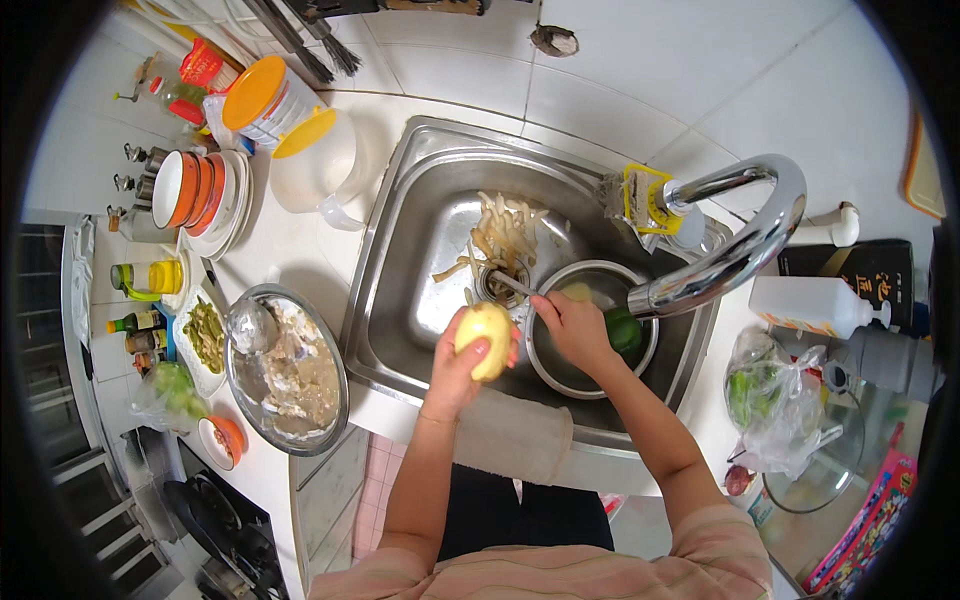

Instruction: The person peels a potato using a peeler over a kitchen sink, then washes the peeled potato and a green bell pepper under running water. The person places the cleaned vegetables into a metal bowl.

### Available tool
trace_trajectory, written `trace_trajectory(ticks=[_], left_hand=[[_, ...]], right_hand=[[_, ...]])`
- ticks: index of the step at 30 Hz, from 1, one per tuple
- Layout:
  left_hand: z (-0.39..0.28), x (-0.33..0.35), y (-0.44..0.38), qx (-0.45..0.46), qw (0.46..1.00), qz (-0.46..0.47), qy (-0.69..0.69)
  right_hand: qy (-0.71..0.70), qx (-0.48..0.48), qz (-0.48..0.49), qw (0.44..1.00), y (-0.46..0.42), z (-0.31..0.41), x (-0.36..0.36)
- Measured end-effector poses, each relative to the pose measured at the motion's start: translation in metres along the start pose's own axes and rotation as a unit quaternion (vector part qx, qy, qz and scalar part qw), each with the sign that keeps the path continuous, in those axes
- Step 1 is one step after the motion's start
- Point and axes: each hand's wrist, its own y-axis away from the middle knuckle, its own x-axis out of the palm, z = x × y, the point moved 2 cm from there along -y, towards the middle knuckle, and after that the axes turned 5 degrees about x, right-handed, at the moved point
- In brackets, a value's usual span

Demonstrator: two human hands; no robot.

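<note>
Over the front of a stainless steel sink (435,217), my left hand (454,367) is closed around a peeled yellow potato (482,334). A slim metal tool (514,283), a knife or a peeler, is gripped in my right hand (574,330); its far end points left over the drain. The tool and the potato are apart. Long brown-and-cream peelings (506,229) lie heaped by the drain. Below my right hand stands a round metal bowl (534,352), holding a green pepper (624,334) and a pale piece, partly hidden by my hand and the faucet.
A chrome faucet (780,202) arches over the sink's right side. On the left counter are a metal basin (341,405) of cloudy food, a plastic jug (311,180) and stacked bowls (176,191). A cloth (514,435) hangs over the front edge. A white bottle (806,306) lies right.
</note>
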Motion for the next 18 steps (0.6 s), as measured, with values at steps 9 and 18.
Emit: trace_trajectory(ticks=[9,18], left_hand=[[0.001,-0.022,-0.002,0.013,0.999,-0.018,-0.034],[-0.002,-0.027,-0.001,0.05,0.98,-0.037,-0.188]], right_hand=[[-0.017,-0.117,0.015,0.993,0.019,0.046,-0.015],[-0.07,0.061,0.061,0.994,0.009,0.017,-0.006]])
